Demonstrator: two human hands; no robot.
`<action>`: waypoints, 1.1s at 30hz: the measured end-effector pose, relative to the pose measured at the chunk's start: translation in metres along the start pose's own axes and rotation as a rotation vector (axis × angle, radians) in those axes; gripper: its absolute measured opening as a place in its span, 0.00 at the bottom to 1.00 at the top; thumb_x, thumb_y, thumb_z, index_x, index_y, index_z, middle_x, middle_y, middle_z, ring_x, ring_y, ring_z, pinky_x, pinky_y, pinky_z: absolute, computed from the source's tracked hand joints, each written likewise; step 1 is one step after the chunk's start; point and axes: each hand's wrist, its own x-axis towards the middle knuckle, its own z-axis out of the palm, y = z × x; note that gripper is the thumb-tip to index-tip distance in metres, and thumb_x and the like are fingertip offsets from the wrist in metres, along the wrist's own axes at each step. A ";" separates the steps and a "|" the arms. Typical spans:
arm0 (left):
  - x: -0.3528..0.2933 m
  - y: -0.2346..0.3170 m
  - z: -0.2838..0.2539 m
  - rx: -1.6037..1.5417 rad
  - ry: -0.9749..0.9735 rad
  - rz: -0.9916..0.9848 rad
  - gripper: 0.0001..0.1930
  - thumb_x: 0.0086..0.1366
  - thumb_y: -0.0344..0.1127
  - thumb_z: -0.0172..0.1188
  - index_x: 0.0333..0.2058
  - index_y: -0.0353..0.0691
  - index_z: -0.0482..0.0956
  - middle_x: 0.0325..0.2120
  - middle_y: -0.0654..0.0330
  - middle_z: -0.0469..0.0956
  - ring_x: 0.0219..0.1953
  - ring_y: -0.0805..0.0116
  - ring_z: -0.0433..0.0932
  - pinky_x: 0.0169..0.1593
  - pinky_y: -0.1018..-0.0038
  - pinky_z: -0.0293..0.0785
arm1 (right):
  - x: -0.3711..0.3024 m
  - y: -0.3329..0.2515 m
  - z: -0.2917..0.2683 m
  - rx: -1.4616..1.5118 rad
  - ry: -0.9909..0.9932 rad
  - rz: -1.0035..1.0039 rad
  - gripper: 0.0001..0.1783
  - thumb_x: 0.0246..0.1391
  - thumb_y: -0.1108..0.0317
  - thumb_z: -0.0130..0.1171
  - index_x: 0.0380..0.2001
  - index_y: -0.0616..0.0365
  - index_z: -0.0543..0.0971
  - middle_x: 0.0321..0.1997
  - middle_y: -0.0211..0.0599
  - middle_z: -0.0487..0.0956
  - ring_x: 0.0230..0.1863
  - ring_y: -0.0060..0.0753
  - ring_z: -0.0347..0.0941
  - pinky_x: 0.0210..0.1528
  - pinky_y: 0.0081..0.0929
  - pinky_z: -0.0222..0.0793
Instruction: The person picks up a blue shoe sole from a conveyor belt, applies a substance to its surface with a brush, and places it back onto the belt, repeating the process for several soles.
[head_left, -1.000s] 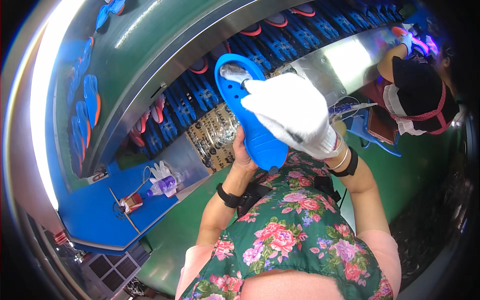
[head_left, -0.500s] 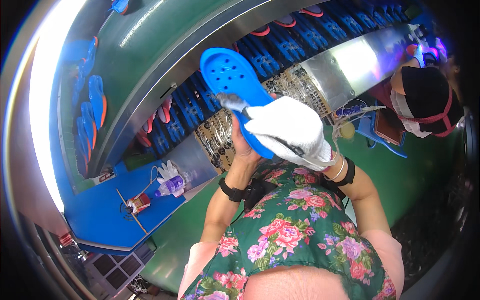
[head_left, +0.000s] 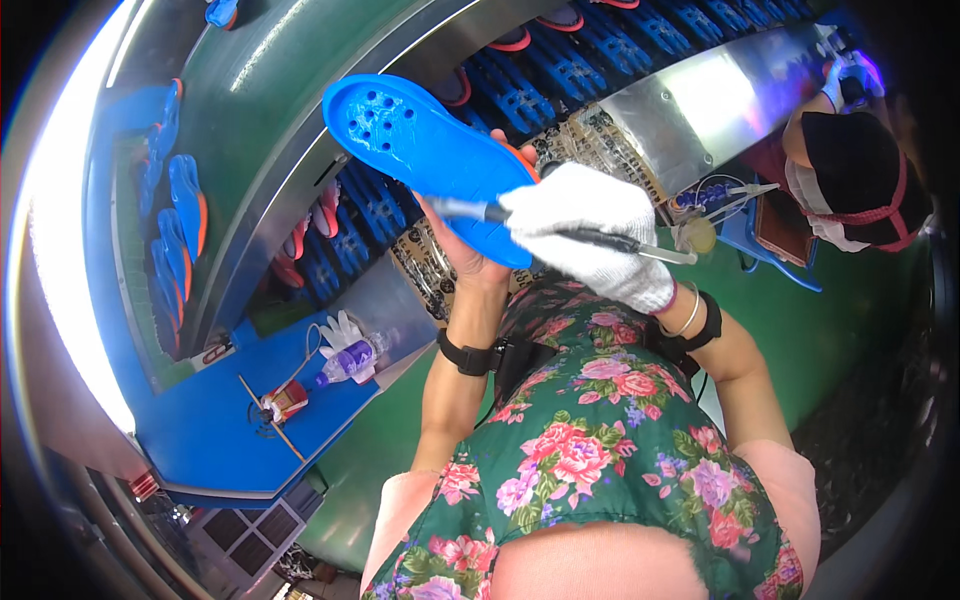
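A blue shoe sole [head_left: 450, 160] with an orange edge lies across my bare left hand [head_left: 466, 258], whose fingers close round it from beneath and along its far side. Its end with several round holes points to the far left and has a wet gloss. In a white knitted glove, my right hand [head_left: 585, 225] is shut on a slim brush [head_left: 610, 240] with a dark handle. The brush's bristle end is smeared by motion and lies over the middle of the sole; whether it touches the surface I cannot tell.
Beyond my hands runs a rack [head_left: 570, 75] of blue holders with pink-rimmed soles. More blue soles lie on the green belt [head_left: 275, 75]. At left, a blue table [head_left: 215, 425] bears a bottle [head_left: 350, 362] and a red can [head_left: 287, 398]. A co-worker [head_left: 850, 180] sits at right.
The sole has tilted and shifted toward the far left, showing more of its face. My right hand has drawn back slightly toward me, and the holed end has turned glossy.
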 end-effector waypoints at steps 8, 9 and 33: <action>0.001 0.005 0.003 -0.022 -0.145 -0.105 0.53 0.59 0.79 0.56 0.68 0.41 0.62 0.59 0.39 0.72 0.53 0.37 0.76 0.58 0.45 0.75 | -0.007 -0.006 -0.003 -0.168 -0.190 -0.193 0.11 0.47 0.70 0.74 0.37 0.50 0.89 0.40 0.35 0.88 0.39 0.39 0.84 0.43 0.32 0.80; -0.002 0.003 0.010 -0.069 -0.113 -0.074 0.52 0.59 0.79 0.56 0.68 0.41 0.62 0.58 0.39 0.72 0.52 0.38 0.76 0.56 0.46 0.76 | -0.007 -0.005 -0.004 -0.211 -0.155 -0.109 0.10 0.47 0.71 0.74 0.36 0.51 0.89 0.39 0.36 0.88 0.39 0.39 0.84 0.43 0.31 0.80; 0.002 0.034 -0.010 0.279 -0.195 -0.396 0.54 0.61 0.68 0.57 0.74 0.34 0.51 0.69 0.38 0.60 0.58 0.39 0.75 0.58 0.49 0.78 | -0.041 -0.007 -0.015 -0.230 -0.205 -0.163 0.09 0.50 0.72 0.73 0.37 0.52 0.88 0.40 0.34 0.87 0.40 0.35 0.83 0.44 0.30 0.79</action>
